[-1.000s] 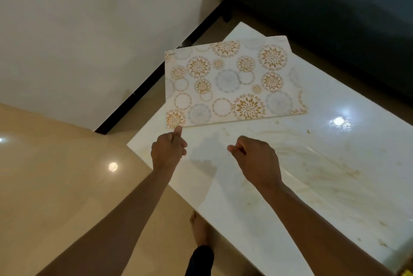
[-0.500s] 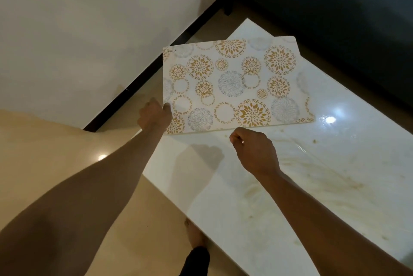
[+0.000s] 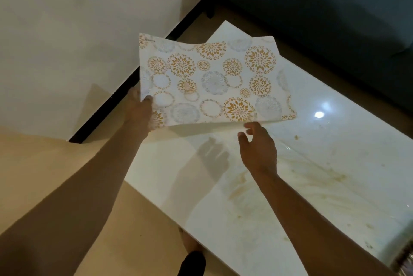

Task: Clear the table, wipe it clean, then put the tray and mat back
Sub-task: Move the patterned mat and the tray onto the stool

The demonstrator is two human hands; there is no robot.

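Observation:
A white mat [image 3: 214, 81] printed with gold and grey flower circles hangs lifted over the far left end of the white table [image 3: 312, 164]. Its left side is raised and bowed, its right corner still low near the tabletop. My left hand [image 3: 139, 111] grips the mat's near left corner, thumb on top. My right hand [image 3: 258, 146] hovers just below the mat's near edge with fingers apart, holding nothing. Brown smears and crumbs mark the tabletop to the right. No tray is in view.
A pale wall with a black skirting [image 3: 125, 92] runs along the left. A dark sofa [image 3: 324, 7] stands behind the table. Beige floor [image 3: 44, 175] lies to the left, and my foot [image 3: 190, 242] shows under the table's near edge.
My left hand took hold of the mat's near left corner and lifted it off the table. My right hand opened its fingers and stayed under the near edge.

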